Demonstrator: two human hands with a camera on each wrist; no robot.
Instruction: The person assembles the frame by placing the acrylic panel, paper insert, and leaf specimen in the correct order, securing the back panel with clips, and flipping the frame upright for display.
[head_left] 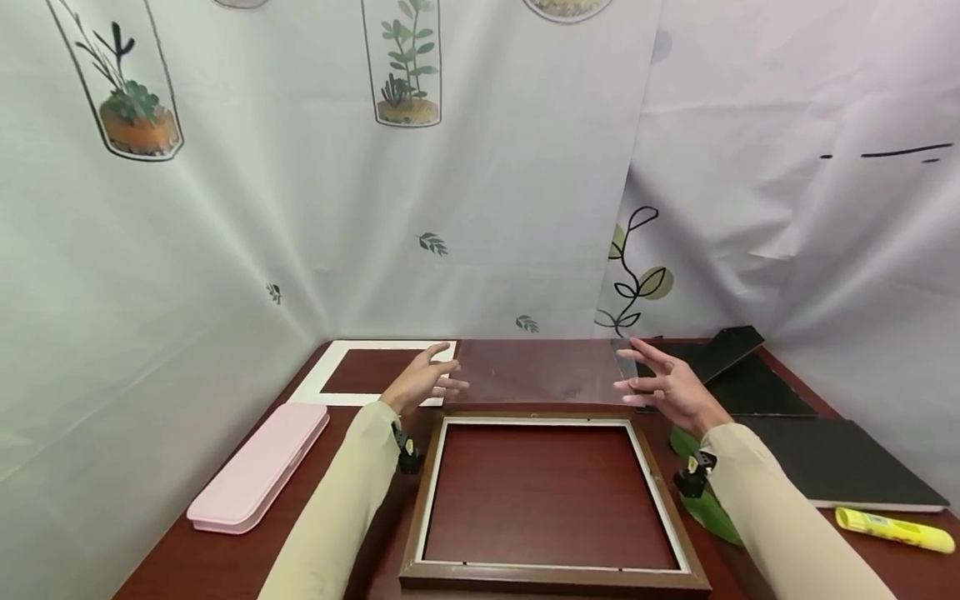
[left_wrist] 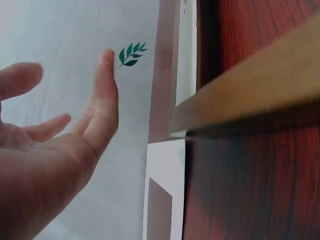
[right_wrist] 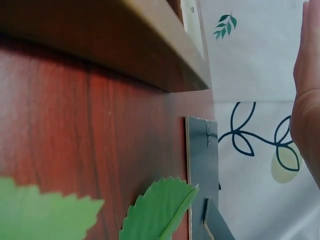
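A brown picture frame point(head_left: 422, 500) with a white inner lip lies on the dark red table, the tabletop showing through its opening. My left hand point(head_left: 422, 383) hovers over its far left corner, fingers spread and holding nothing. Past the far right corner is my right hand point(head_left: 675, 392), also empty, fingers extended. Behind the frame, between the hands, a clear sheet point(head_left: 540, 371) lies flat. The left wrist view shows the left palm point(left_wrist: 55, 160) apart from the frame's side point(left_wrist: 260, 85). Only an edge of the right hand point(right_wrist: 307, 110) enters the right wrist view.
A white mat point(head_left: 315, 387) lies back left, a pink case point(head_left: 258, 467) nearer. At right are a black backing board point(head_left: 765, 387) with its stand flap, a dark book point(head_left: 847, 458), a yellow glue stick point(head_left: 892, 529) and green leaves point(head_left: 708, 512). A printed curtain point(head_left: 510, 183) hangs behind.
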